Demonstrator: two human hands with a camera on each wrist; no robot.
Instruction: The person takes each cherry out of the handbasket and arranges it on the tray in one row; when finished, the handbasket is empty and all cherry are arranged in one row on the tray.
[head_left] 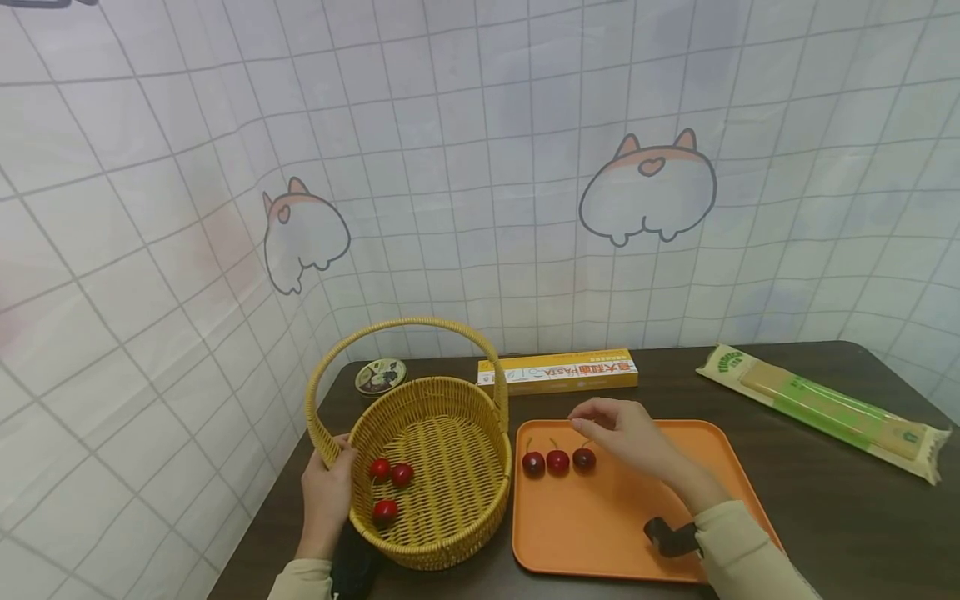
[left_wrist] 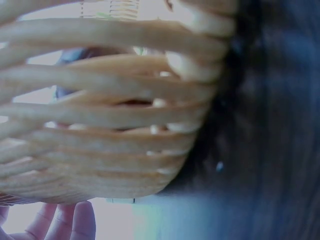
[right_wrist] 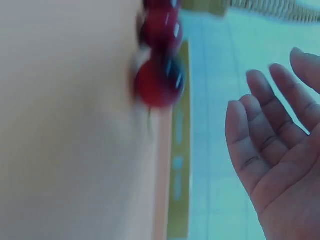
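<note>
Basket (head_left: 442,433) holds three cherries (head_left: 387,483); tray (head_left: 600,533), three.

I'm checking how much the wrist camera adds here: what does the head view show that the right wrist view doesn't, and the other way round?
Only the head view shows the wicker basket with three cherries inside, the left hand holding its rim, the pasta box, the spaghetti packet and a small tin. Only the right wrist view shows the right hand's open palm and straight fingers. Both show that hand beside the cherries on the orange tray.
</note>
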